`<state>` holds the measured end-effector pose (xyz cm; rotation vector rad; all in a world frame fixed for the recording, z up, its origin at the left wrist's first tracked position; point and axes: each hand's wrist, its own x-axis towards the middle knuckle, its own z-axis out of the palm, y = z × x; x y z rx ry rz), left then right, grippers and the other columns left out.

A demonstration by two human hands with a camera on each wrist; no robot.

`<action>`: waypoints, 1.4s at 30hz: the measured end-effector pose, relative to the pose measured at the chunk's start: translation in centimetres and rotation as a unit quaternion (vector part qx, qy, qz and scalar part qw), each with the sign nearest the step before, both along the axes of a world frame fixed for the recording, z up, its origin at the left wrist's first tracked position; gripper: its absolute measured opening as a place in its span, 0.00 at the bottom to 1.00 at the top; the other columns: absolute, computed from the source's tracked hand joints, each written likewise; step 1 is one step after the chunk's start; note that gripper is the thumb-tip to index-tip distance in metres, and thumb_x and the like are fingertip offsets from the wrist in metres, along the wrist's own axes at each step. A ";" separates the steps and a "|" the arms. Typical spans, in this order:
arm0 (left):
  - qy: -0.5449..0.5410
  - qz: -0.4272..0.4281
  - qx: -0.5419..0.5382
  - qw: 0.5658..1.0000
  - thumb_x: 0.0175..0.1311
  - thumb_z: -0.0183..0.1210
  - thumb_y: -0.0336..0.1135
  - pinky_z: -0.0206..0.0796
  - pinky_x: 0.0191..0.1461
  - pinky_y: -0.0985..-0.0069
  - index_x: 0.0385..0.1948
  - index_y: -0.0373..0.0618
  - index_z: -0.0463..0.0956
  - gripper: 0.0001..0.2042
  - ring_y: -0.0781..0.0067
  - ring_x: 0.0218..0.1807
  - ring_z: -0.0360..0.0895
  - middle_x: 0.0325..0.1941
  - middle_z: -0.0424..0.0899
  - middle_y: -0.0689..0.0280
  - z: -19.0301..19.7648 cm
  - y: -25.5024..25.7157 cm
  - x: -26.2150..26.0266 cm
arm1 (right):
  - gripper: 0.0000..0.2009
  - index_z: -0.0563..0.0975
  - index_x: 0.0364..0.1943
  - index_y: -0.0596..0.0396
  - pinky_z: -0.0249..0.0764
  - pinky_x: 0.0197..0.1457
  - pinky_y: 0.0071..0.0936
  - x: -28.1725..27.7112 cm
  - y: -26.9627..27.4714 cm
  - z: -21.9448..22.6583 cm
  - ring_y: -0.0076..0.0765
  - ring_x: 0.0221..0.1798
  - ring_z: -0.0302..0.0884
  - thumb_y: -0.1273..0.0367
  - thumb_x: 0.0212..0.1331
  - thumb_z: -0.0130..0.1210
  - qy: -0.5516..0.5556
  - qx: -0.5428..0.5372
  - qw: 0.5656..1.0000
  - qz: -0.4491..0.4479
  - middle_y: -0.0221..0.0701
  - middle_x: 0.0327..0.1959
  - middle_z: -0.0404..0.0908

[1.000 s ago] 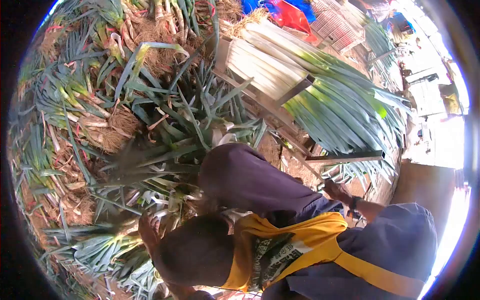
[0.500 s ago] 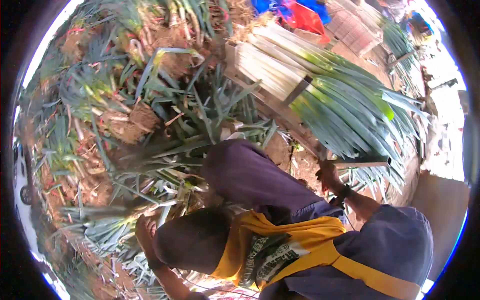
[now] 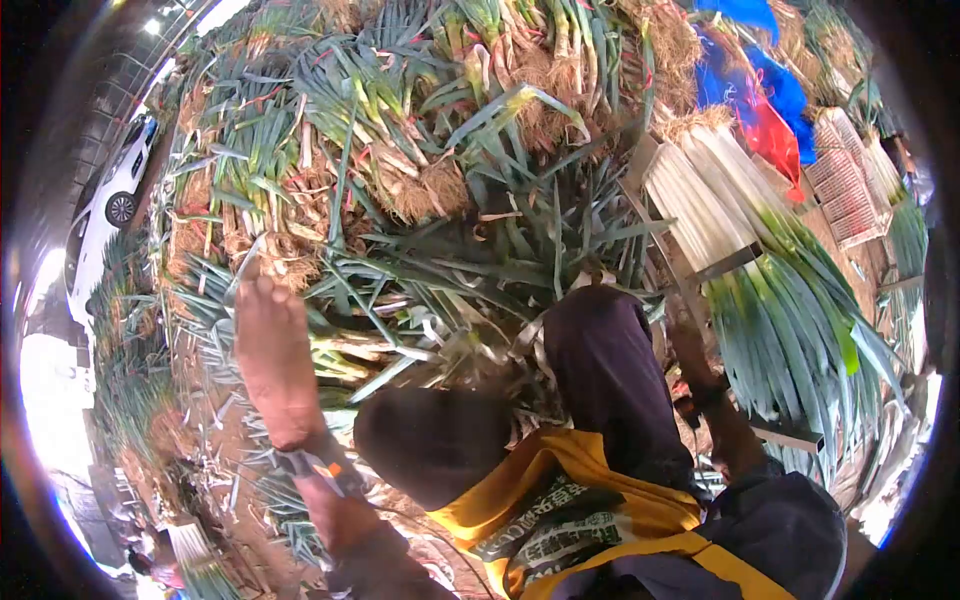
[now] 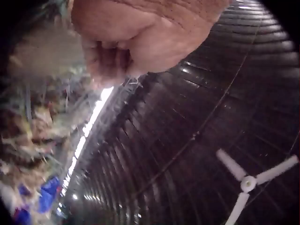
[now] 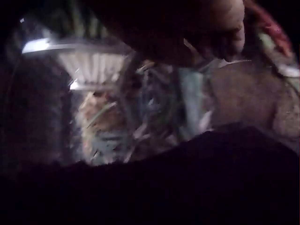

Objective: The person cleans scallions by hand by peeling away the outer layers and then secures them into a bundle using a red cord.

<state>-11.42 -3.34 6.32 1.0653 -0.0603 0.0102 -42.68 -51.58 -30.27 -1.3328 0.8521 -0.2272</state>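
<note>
My left hand (image 3: 275, 350) reaches forward over untidy leeks (image 3: 345, 285) at the left in the head view, fingers pointing away from me. The left wrist view shows its fingers bent loosely, with nothing visible between them. My right hand (image 3: 688, 340) hangs beside my right knee, close to the metal rack (image 3: 790, 436). In the dark right wrist view its fingers (image 5: 232, 44) look loosely curled, with no held thing showing. Cleaned leeks (image 3: 800, 310) with white stems and long green leaves lie in the rack, under a dark crossbar (image 3: 728, 262).
Rooted leek bundles (image 3: 400, 185) with red ties heap up ahead. Cut leaves (image 3: 470, 300) cover the ground before my knees. Blue and red plastic sheets (image 3: 770, 140) and a pale crate (image 3: 845, 185) lie at the upper right. A white car (image 3: 105, 215) stands far left.
The view has turned left, shifting the scene rightward. My left hand has moved from beside my left knee forward over the leeks. My right hand stays near the rack.
</note>
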 end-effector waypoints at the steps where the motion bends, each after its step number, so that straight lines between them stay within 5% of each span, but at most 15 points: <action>1: -0.014 -0.031 -0.053 0.998 0.78 0.56 0.39 0.74 0.55 0.79 0.65 0.37 0.69 0.21 0.79 0.44 0.77 0.44 0.80 0.67 0.4 -1.7 -0.4 | 0.17 0.76 0.39 0.57 0.74 0.38 0.35 3.2 0.1 2.6 0.31 0.35 0.78 0.55 0.75 0.50 -0.017 -0.016 0.999 0.045 0.28 0.30 0.77; 6: 0.060 -0.057 -0.105 0.991 0.76 0.59 0.37 0.71 0.46 0.82 0.58 0.37 0.75 0.16 0.81 0.40 0.74 0.43 0.80 0.68 -2.4 -10.1 -2.3 | 0.19 0.79 0.50 0.63 0.80 0.55 0.32 22.1 0.2 18.0 0.31 0.46 0.83 0.58 0.76 0.53 -0.144 -0.145 0.933 0.296 0.31 0.40 0.83; 9: 0.123 -0.094 -0.006 0.988 0.76 0.59 0.37 0.71 0.43 0.81 0.57 0.36 0.76 0.16 0.80 0.39 0.76 0.40 0.80 0.68 -5.6 -11.5 -3.3 | 0.20 0.79 0.48 0.61 0.81 0.50 0.30 33.6 3.0 23.1 0.27 0.44 0.83 0.55 0.74 0.56 -0.085 -0.156 0.906 0.385 0.31 0.39 0.83; 11: 0.104 -0.127 0.093 0.982 0.77 0.58 0.38 0.70 0.42 0.81 0.56 0.38 0.77 0.15 0.81 0.39 0.76 0.39 0.80 0.70 -6.8 -11.3 -3.5 | 0.21 0.78 0.47 0.62 0.79 0.46 0.37 39.7 5.5 24.3 0.37 0.44 0.85 0.54 0.72 0.57 -0.101 -0.311 0.831 0.450 0.39 0.39 0.84; 13: 0.143 -0.144 0.063 0.977 0.77 0.57 0.38 0.68 0.41 0.81 0.56 0.39 0.77 0.14 0.81 0.38 0.76 0.38 0.80 0.71 -7.3 -11.4 -2.7 | 0.21 0.77 0.47 0.63 0.77 0.45 0.43 46.6 8.1 22.6 0.46 0.43 0.84 0.55 0.71 0.57 -0.095 -0.475 0.725 0.490 0.45 0.40 0.83; 17: 0.188 -0.151 -0.026 0.970 0.78 0.57 0.37 0.68 0.41 0.80 0.56 0.39 0.78 0.14 0.82 0.39 0.76 0.40 0.81 0.72 -7.3 -11.0 0.1 | 0.17 0.75 0.42 0.65 0.70 0.44 0.59 56.4 14.8 14.6 0.66 0.40 0.76 0.60 0.70 0.54 -0.127 -0.490 0.740 0.444 0.52 0.35 0.79; 21: 0.233 -0.137 -0.042 0.962 0.78 0.56 0.37 0.69 0.44 0.80 0.56 0.39 0.77 0.14 0.81 0.39 0.76 0.40 0.82 0.70 -5.6 -9.8 2.1 | 0.14 0.72 0.50 0.63 0.71 0.40 0.61 62.4 20.4 5.1 0.66 0.41 0.75 0.67 0.67 0.54 -0.179 -0.534 0.743 0.361 0.54 0.36 0.77; 23: 0.249 -0.132 -0.006 0.959 0.78 0.56 0.36 0.69 0.41 0.82 0.57 0.39 0.77 0.14 0.81 0.37 0.76 0.38 0.81 0.69 -5.5 -9.3 2.9 | 0.21 0.71 0.59 0.67 0.69 0.52 0.60 64.0 22.1 1.0 0.64 0.51 0.76 0.68 0.66 0.54 -0.129 -0.536 0.758 0.347 0.56 0.48 0.78; 25: 0.267 -0.141 -0.016 0.953 0.78 0.56 0.36 0.69 0.39 0.82 0.57 0.39 0.77 0.14 0.81 0.37 0.76 0.38 0.80 0.69 -6.1 -8.8 3.4 | 0.17 0.74 0.57 0.60 0.71 0.54 0.58 66.7 26.3 -6.0 0.60 0.47 0.78 0.68 0.66 0.52 -0.022 -0.631 0.743 0.222 0.52 0.44 0.80; 28: 0.166 -0.122 0.066 0.976 0.78 0.55 0.36 0.69 0.39 0.82 0.57 0.39 0.77 0.13 0.80 0.38 0.75 0.40 0.80 0.68 -7.3 -8.8 4.1 | 0.19 0.77 0.51 0.64 0.73 0.47 0.57 66.5 23.1 -5.2 0.64 0.47 0.80 0.71 0.55 0.59 -0.044 -0.576 0.750 0.323 0.56 0.42 0.81; 32: 0.133 -0.135 0.090 0.978 0.78 0.54 0.36 0.69 0.43 0.82 0.56 0.39 0.78 0.13 0.79 0.39 0.75 0.41 0.80 0.69 -6.8 -9.5 5.6 | 0.17 0.77 0.47 0.63 0.73 0.40 0.56 61.8 23.0 6.4 0.63 0.37 0.81 0.70 0.54 0.60 -0.044 -0.557 0.726 0.400 0.54 0.35 0.82; 34: 0.224 -0.144 0.036 0.963 0.77 0.56 0.36 0.70 0.43 0.80 0.56 0.40 0.79 0.13 0.80 0.38 0.75 0.41 0.81 0.69 -7.0 -9.7 6.5 | 0.20 0.77 0.50 0.61 0.75 0.41 0.53 60.1 22.1 7.6 0.60 0.36 0.82 0.67 0.54 0.61 -0.040 -0.538 0.727 0.425 0.51 0.33 0.82; 37: 0.191 -0.106 -0.018 0.976 0.77 0.57 0.36 0.71 0.43 0.78 0.55 0.41 0.79 0.13 0.80 0.38 0.77 0.40 0.82 0.69 -9.1 -9.7 8.2 | 0.20 0.77 0.50 0.62 0.76 0.41 0.49 51.9 20.5 12.9 0.57 0.37 0.83 0.65 0.55 0.61 -0.049 -0.418 0.785 0.455 0.50 0.32 0.82; 40: 0.118 -0.065 0.038 0.990 0.76 0.58 0.37 0.71 0.43 0.78 0.49 0.44 0.80 0.09 0.78 0.39 0.78 0.38 0.83 0.70 -10.5 -10.0 9.6 | 0.19 0.78 0.50 0.61 0.78 0.41 0.43 48.5 16.5 9.8 0.49 0.39 0.85 0.63 0.58 0.61 0.069 -0.426 0.739 0.518 0.49 0.33 0.82; 42: 0.182 -0.084 -0.065 0.978 0.75 0.59 0.37 0.71 0.44 0.78 0.47 0.45 0.79 0.08 0.78 0.39 0.78 0.38 0.82 0.71 -10.6 -10.0 10.4 | 0.18 0.80 0.43 0.62 0.77 0.44 0.49 46.9 15.6 11.4 0.57 0.39 0.83 0.61 0.55 0.63 -0.173 -0.345 0.789 0.477 0.50 0.36 0.81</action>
